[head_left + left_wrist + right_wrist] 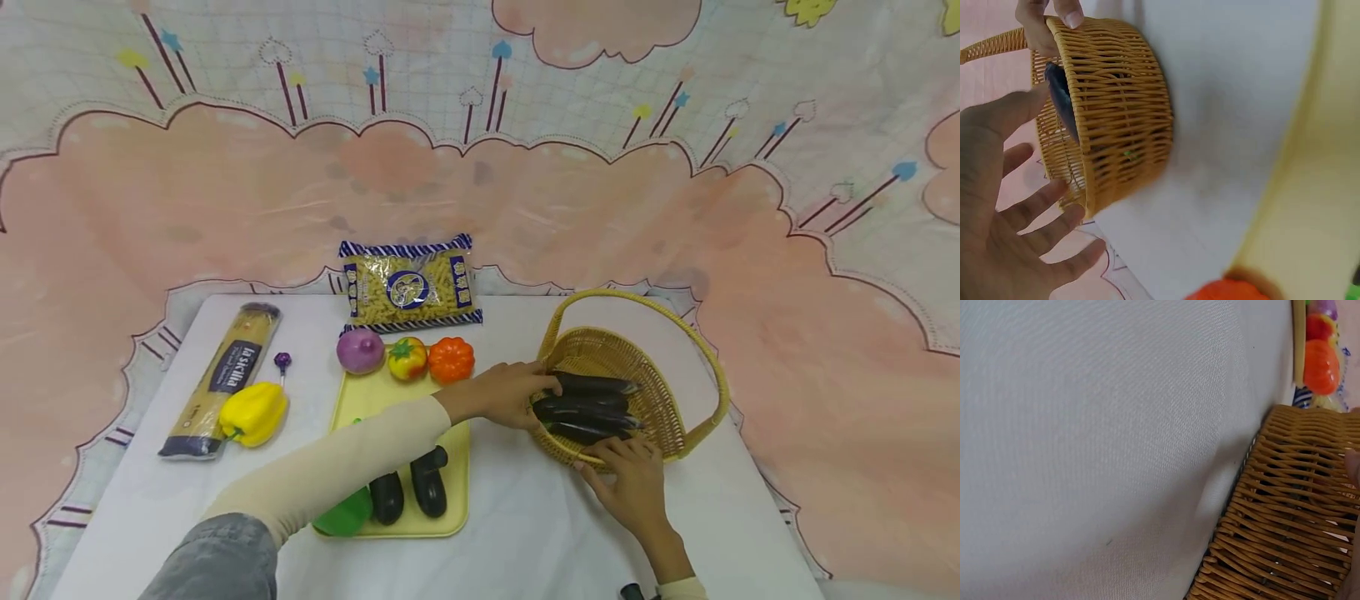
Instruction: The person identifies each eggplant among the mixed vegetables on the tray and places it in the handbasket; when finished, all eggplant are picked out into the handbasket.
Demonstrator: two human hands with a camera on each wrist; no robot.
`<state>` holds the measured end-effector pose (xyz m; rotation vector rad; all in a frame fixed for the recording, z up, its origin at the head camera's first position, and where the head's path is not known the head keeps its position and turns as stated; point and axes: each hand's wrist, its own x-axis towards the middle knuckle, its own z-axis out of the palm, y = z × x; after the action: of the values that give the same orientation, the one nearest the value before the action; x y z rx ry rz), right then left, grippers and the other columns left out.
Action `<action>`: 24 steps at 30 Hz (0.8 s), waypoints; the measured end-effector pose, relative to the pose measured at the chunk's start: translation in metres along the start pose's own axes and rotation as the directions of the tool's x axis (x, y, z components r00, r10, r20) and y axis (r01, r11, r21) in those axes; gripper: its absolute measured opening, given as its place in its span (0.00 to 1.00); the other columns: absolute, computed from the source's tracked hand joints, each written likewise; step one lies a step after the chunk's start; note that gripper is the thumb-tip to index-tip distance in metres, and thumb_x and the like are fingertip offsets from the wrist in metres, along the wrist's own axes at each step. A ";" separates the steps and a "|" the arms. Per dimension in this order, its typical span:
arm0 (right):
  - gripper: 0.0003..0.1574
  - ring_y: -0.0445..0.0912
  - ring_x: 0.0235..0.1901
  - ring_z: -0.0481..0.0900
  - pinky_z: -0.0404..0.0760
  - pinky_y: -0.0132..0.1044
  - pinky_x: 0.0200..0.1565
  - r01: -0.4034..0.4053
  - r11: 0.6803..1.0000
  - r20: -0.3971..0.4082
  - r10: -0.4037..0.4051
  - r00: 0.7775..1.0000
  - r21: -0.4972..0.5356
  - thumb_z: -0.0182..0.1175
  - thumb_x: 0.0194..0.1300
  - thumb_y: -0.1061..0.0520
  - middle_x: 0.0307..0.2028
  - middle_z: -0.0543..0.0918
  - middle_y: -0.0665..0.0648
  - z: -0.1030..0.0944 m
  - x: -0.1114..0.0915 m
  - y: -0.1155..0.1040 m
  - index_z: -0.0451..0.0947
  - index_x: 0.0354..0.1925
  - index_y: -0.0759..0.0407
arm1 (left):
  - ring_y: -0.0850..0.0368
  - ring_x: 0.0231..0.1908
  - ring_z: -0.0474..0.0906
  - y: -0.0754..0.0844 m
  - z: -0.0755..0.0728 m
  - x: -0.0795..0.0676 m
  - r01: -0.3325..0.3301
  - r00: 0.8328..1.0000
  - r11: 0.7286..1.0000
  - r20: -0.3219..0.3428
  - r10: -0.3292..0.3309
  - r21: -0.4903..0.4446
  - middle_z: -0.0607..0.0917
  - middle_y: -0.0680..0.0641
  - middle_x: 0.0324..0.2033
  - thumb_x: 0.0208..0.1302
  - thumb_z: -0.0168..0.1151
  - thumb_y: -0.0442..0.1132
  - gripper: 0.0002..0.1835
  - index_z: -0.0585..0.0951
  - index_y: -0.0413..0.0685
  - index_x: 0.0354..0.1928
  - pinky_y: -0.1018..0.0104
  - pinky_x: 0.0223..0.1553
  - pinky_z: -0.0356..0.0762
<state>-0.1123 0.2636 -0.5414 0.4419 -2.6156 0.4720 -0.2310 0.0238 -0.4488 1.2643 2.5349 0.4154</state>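
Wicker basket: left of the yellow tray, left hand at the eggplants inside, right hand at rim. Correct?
Wrong side: the head view shows the wicker basket right of the yellow tray. The rest stands: left hand at the eggplants inside, right hand at rim.

Head view: left sleeve [352, 462] cream, snug; wrinkled grey fabric [213, 557] at 8 o'clock, shoulder side. Right cuff [681, 590], 5 o'clock, also cream.
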 end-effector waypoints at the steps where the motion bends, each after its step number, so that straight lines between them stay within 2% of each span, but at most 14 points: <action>1: 0.16 0.51 0.36 0.78 0.65 0.61 0.52 0.002 1.000 -0.005 -0.002 1.000 -0.001 0.74 0.48 0.44 0.33 0.85 0.50 0.000 0.000 0.001 0.87 0.32 0.51 | 0.52 0.58 0.74 -0.002 0.000 -0.006 -0.007 1.000 1.000 0.011 0.007 -0.006 0.74 0.49 0.61 0.58 0.70 0.55 0.32 0.74 0.60 0.64 0.50 0.55 0.73; 6: 0.15 0.49 0.33 0.77 0.65 0.59 0.51 0.019 1.000 -0.039 -0.018 0.999 0.021 0.74 0.48 0.44 0.31 0.85 0.50 0.002 -0.001 0.003 0.87 0.31 0.51 | 0.52 0.61 0.71 -0.012 0.001 -0.042 -0.007 0.996 1.000 0.091 0.010 -0.026 0.73 0.50 0.63 0.55 0.71 0.60 0.38 0.70 0.63 0.68 0.52 0.58 0.71; 11: 0.15 0.50 0.34 0.77 0.64 0.60 0.51 0.012 1.000 -0.029 -0.011 1.000 0.026 0.74 0.49 0.44 0.32 0.85 0.50 0.002 -0.001 0.002 0.87 0.31 0.51 | 0.52 0.61 0.71 -0.022 0.007 -0.082 0.029 0.988 0.994 0.155 -0.012 -0.106 0.73 0.50 0.61 0.51 0.74 0.59 0.40 0.71 0.61 0.67 0.52 0.60 0.70; 14: 0.15 0.50 0.34 0.77 0.64 0.61 0.52 0.008 1.000 -0.021 -0.007 1.000 0.026 0.74 0.49 0.44 0.32 0.85 0.50 0.001 -0.001 0.002 0.86 0.31 0.51 | 0.53 0.58 0.72 -0.031 0.013 -0.102 0.066 0.980 0.992 0.192 -0.044 -0.110 0.75 0.49 0.58 0.49 0.75 0.58 0.39 0.73 0.60 0.65 0.51 0.59 0.69; 19: 0.15 0.50 0.34 0.77 0.64 0.61 0.52 0.012 1.000 -0.028 -0.011 1.000 0.027 0.74 0.49 0.45 0.32 0.85 0.51 0.001 -0.001 0.004 0.86 0.31 0.51 | 0.55 0.52 0.72 -0.040 0.020 -0.124 0.108 0.964 0.993 0.249 -0.094 -0.046 0.77 0.51 0.53 0.45 0.78 0.58 0.40 0.75 0.61 0.62 0.51 0.57 0.66; 24: 0.14 0.49 0.33 0.77 0.64 0.61 0.52 0.020 0.999 -0.036 -0.018 0.999 0.038 0.74 0.49 0.45 0.32 0.85 0.51 0.003 0.000 0.005 0.86 0.31 0.51 | 0.55 0.52 0.71 -0.039 0.027 -0.135 0.099 0.953 0.995 0.284 -0.103 0.029 0.76 0.54 0.47 0.40 0.81 0.55 0.39 0.77 0.61 0.58 0.39 0.63 0.61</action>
<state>-0.1150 0.2667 -0.5450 0.4660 -2.5695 0.5203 -0.1711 -0.1044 -0.4723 1.1034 2.3468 0.1770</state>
